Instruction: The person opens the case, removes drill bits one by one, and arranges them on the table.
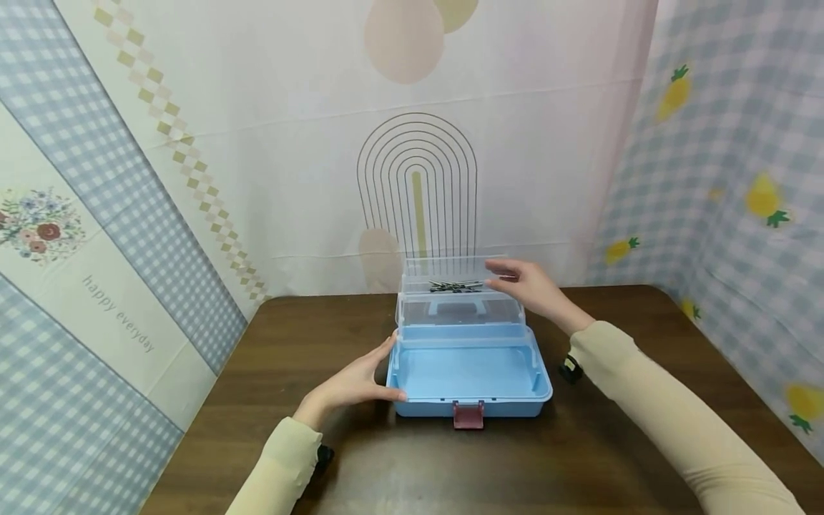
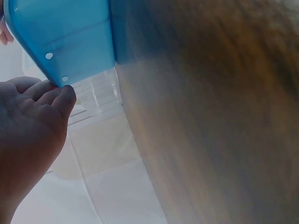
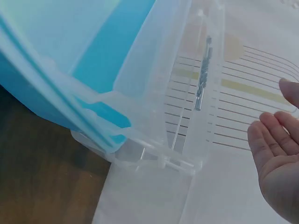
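Observation:
A light blue toolbox (image 1: 470,372) stands unfolded on the table in the head view, its lower compartment bare and a pinkish latch (image 1: 468,415) hanging at the front. Behind rises its translucent upper section (image 1: 415,282), holding a small pile of dark and silver drill bits (image 1: 455,286). My left hand (image 1: 350,383) spans the box's left side, thumb at the front corner and fingertips at the rim farther back. Its wrist view shows the fingers touching the blue wall (image 2: 79,42). Beside the upper section's right end, my right hand (image 1: 531,286) has loosely bent fingers and holds nothing.
The brown wooden table (image 1: 309,322) ends at a pale patterned curtain (image 1: 309,193) close behind the box. Checked cloth hangs along both sides. A blue handle (image 1: 457,307) shows through the translucent plastic. Each wrist wears a small dark device (image 1: 571,370).

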`<state>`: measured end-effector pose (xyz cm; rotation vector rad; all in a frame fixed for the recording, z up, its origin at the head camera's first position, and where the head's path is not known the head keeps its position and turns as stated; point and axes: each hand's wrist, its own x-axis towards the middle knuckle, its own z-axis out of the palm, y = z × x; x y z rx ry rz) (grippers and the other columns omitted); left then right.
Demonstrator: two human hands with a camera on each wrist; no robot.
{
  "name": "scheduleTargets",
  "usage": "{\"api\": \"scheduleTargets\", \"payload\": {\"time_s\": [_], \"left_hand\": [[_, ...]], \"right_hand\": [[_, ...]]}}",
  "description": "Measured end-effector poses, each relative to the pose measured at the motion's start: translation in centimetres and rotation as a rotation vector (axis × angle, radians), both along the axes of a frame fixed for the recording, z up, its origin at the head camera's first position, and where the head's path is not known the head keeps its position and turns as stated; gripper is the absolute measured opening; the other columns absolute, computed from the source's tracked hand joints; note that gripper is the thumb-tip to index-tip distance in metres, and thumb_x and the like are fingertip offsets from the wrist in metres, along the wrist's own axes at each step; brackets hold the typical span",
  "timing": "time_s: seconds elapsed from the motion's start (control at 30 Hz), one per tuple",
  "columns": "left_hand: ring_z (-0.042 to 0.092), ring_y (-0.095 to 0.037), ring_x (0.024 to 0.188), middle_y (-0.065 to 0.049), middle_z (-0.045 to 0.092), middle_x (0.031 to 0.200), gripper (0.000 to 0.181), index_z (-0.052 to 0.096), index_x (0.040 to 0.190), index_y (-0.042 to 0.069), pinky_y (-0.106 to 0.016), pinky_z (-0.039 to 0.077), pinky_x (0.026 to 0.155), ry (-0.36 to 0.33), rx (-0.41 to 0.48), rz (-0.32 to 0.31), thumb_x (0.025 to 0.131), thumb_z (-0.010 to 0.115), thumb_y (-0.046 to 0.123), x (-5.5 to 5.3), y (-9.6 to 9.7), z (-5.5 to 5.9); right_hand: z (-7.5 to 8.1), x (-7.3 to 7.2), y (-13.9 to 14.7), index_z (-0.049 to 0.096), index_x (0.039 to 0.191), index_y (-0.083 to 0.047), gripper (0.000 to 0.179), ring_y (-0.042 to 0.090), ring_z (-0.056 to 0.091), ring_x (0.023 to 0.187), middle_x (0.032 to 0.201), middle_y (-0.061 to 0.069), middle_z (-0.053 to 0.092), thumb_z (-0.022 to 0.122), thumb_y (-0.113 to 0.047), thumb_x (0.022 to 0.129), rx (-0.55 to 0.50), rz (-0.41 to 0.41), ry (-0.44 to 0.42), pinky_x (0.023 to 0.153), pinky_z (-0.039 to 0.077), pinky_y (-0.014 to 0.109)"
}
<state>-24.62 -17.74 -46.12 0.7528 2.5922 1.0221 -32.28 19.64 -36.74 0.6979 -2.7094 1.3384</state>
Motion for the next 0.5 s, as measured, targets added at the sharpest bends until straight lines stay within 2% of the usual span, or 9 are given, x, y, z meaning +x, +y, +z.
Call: {"api": "scheduleTargets", "payload": {"time_s": [0.3,0.5], "left_hand": [[0.014,-0.015,0.151,0.012,0.006,0.166,0.118,0.006,0.163,0.03,-0.049,0.024,0.118,0.007,0.024,0.002,0.078,0.082,0.057,-0.2,0.0,0.3],[0.015,-0.016,0.151,0.012,0.007,0.167,0.117,0.007,0.163,0.03,-0.05,0.025,0.118,-0.001,0.025,-0.001,0.078,0.082,0.056,0.2,0.0,-0.3]], "right_hand": [[1.2,-2.5,-2.1,0.065,0.134,-0.002,0.038,0.031,0.065,0.113,0.128,0.016,0.067,0.067,-0.017,0.099,0.115,-0.002,0.031,0.094,0.053,0.046],[0.4,-3.2,-2.5,0.073,0.123,-0.004,0.028,0.029,0.068,0.107,0.12,0.014,0.071,0.07,-0.016,0.097,0.159,0.008,0.022,0.091,0.054,0.044]]}}
